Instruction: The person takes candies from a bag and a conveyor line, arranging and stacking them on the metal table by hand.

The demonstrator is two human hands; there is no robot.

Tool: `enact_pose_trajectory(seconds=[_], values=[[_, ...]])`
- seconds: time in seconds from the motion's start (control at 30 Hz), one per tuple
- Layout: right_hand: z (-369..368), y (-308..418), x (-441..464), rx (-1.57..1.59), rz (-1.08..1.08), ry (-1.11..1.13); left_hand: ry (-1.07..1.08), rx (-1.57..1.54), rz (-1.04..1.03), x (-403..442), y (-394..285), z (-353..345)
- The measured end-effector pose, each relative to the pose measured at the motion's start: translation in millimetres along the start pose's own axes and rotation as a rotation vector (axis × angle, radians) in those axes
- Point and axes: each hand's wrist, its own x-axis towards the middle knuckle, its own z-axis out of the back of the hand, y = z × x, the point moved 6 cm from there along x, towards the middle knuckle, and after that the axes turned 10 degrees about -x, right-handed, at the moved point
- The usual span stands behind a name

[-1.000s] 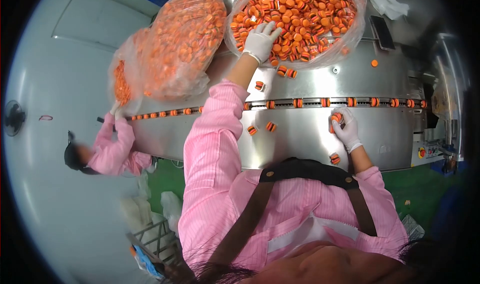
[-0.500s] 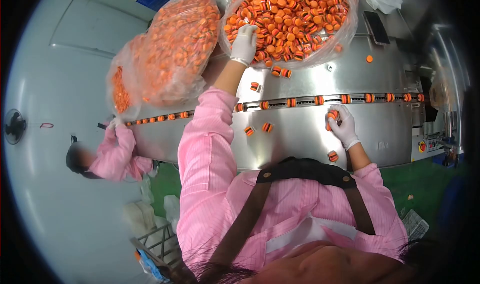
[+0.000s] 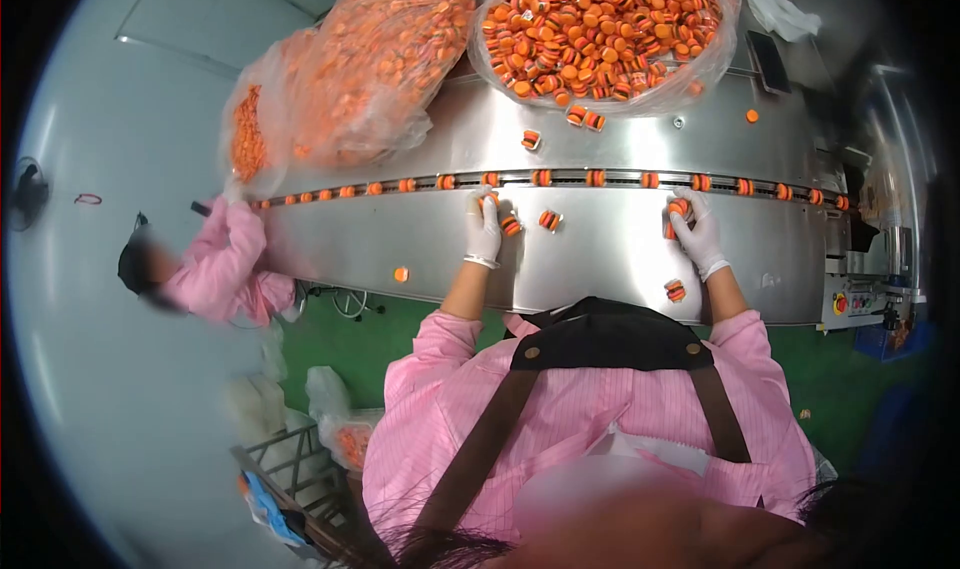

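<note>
In white gloves, both hands are at the near side of a narrow conveyor channel (image 3: 572,179), which carries a row of orange burger-shaped candies (image 3: 596,178) with red and dark layers. My left hand (image 3: 483,233) is closed on one burger-shaped candy (image 3: 490,198) right beside the channel. Two loose candies (image 3: 549,219) lie to its right, one close to the fingers. My right hand (image 3: 701,233) has its fingers wrapped around burger-shaped candies (image 3: 677,212), apparently two, partly hidden by the thumb. Below it another candy (image 3: 675,291) rests on the metal table (image 3: 600,259).
Behind the channel stands an open clear bag (image 3: 728,29) heaped with candies; fuller bags (image 3: 385,59) are to its left. A dark phone-like object (image 3: 767,63) and white cloth (image 3: 778,7) lie at right. A co-worker (image 3: 225,254) in pink works at the channel's left end.
My left hand has come from the open bag down to the channel, now with a candy. My right hand stays near the channel with its candies. The whole view has shifted slightly.
</note>
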Motion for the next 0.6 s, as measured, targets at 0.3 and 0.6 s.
enact_pose_trajectory(seconds=[0.3, 0.6], values=[[32, -14, -52, 0.531, -0.415, 0.036, 0.140, -0.185, 0.099, -40, -17, -46], [-12, 30, -94, 0.444, -0.392, -0.232, 0.125, -0.198, 0.069, -41, -20, -46]])
